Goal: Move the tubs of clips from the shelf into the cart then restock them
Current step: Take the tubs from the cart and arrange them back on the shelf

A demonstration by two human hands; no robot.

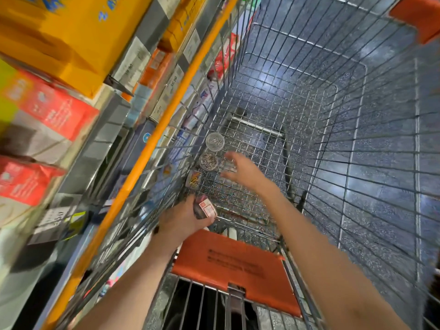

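Observation:
I look down into a wire cart (pixel 316 163). Three round clear tubs of clips stand in a row on its floor by the left wall: one with silver clips (pixel 214 141) farthest, one with darker clips (pixel 208 161) in the middle, one with coloured clips (pixel 194 180) nearest. My left hand (pixel 183 220) is inside the cart and grips another tub (pixel 204 207) with a red-and-white label, tilted on its side. My right hand (pixel 242 170) hovers open just right of the middle tub, fingers spread and blurred, holding nothing.
The cart's orange top rail (pixel 152 144) runs along the shelves on the left, which hold yellow boxes (pixel 71 36), red boxes (pixel 52 108) and price labels. An orange child-seat flap (pixel 233 263) lies at the near end of the cart. Speckled floor shows through the mesh.

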